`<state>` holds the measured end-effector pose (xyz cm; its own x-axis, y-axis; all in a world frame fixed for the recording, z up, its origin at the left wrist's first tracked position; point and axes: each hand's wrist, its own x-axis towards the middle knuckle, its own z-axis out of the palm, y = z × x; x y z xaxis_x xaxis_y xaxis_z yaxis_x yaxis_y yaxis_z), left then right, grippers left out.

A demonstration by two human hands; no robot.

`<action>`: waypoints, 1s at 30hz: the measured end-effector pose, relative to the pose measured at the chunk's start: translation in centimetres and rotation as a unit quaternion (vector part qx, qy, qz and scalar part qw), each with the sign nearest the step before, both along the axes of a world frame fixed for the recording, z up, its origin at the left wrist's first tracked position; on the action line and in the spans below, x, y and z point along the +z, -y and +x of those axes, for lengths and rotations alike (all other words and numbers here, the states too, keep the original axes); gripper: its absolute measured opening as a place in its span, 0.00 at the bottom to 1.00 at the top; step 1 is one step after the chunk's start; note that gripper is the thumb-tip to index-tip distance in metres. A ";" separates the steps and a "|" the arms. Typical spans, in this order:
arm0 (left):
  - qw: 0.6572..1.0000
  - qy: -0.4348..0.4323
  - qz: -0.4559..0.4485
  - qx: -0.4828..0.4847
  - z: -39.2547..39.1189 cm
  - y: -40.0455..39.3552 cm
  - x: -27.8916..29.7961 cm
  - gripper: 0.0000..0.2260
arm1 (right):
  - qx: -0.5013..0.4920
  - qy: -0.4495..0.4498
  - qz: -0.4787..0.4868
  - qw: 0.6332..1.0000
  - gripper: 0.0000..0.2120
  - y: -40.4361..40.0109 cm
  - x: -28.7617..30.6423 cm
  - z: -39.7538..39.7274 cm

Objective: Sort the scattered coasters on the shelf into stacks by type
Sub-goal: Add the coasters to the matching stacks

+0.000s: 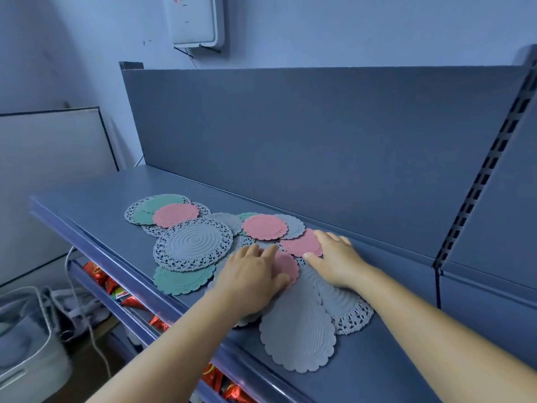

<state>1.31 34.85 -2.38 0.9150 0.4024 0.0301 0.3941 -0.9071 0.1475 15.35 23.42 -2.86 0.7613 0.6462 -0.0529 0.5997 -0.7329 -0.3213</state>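
Both hands lie flat and open on coasters [189, 242] scattered across the shelf [96, 199]: left hand [250, 277], right hand [334, 260] touching pink ones. Thin, light, floppy mats; likely best pinched at scalloped edges.

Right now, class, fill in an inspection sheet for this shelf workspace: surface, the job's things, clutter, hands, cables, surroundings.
Surface: blue-grey metal shelf with a back panel.
Job's things: coasters overlap in a loose pile, unsorted: pink coasters, green coasters, plain grey coasters and lacy-edged grey coasters.
Clutter: nothing seen on the shelf besides the coasters.
Hands: left hand rests flat on a pink coaster; right hand presses on another pink one.
Cables: white cable hangs below the shelf at left.
Surroundings: red snack packets on the lower shelf; white wall box above.
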 end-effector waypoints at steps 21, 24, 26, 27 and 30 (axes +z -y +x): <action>0.976 0.141 -0.165 0.036 -0.6 -1.5 1.5 0.28 | -0.164 -0.042 0.218 0.961 0.07 0.1 1.5 -0.7; 0.967 0.157 -0.196 0.034 -1.0 -1.3 2.2 0.22 | -0.191 -0.060 0.247 0.948 0.09 2.1 1.7 -2.1; 0.958 0.180 -0.221 0.025 -1.3 -1.0 2.7 0.20 | -0.201 -0.082 0.262 0.940 0.09 3.8 1.6 -3.2; 0.954 0.192 -0.231 0.018 -1.4 -0.7 2.9 0.18 | -0.207 -0.088 0.266 0.937 0.10 4.7 1.5 -3.8; 0.939 0.226 -0.260 -0.010 -1.7 0.6 3.3 0.14 | -0.231 -0.086 0.278 0.929 0.10 7.4 1.5 -5.9</action>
<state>-0.39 34.28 0.93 0.8630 0.4539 0.2217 0.1686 -0.6725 0.7206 9.46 16.00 -1.35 0.9751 0.2171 0.0449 0.1681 -0.5921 -0.7882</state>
